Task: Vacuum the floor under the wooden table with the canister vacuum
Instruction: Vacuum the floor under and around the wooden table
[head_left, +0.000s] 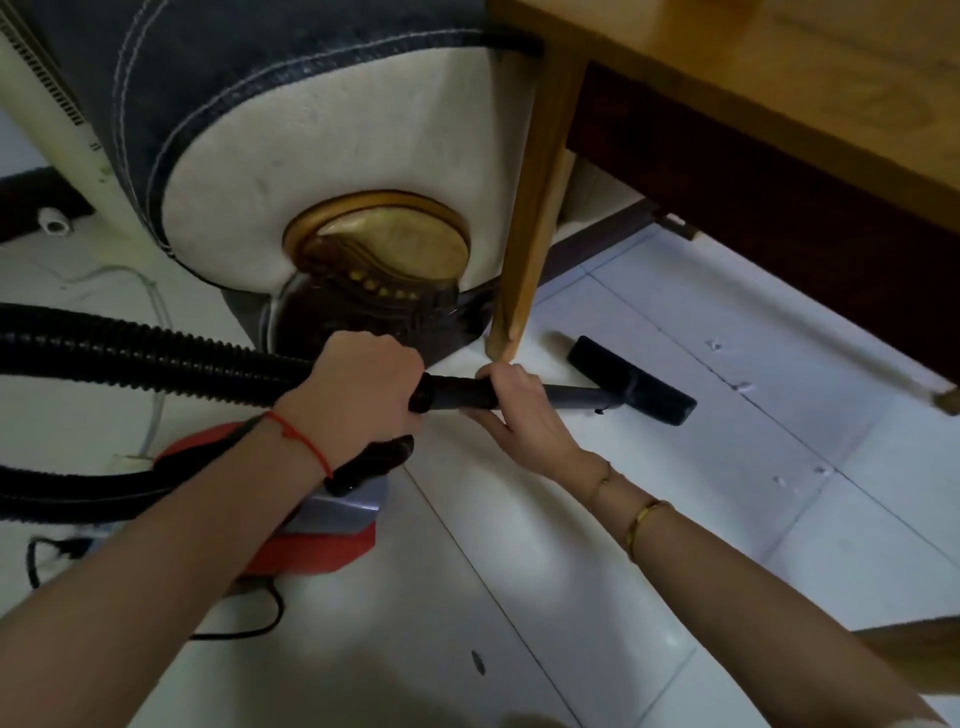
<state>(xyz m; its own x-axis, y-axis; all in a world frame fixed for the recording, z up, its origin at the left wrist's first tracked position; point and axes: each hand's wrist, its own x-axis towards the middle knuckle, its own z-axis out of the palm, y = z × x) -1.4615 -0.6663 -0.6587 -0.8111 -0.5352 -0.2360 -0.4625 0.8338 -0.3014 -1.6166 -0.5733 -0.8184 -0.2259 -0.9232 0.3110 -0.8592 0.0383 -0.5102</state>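
Both hands curled round wand (519, 397), left hand (363, 382) rearward, right hand (511, 397) nearer floor head (631, 382), long axis aimed rightward under wooden table (779, 78).

White tiled floor (675, 519), upholstered sofa arm (311, 145)

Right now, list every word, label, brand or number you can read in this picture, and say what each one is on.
None can be read.
Red canister vacuum: no brand or label shows on the visible part.
Floor nozzle, wand and hose: plain black, no markings.
Wooden table: no text.
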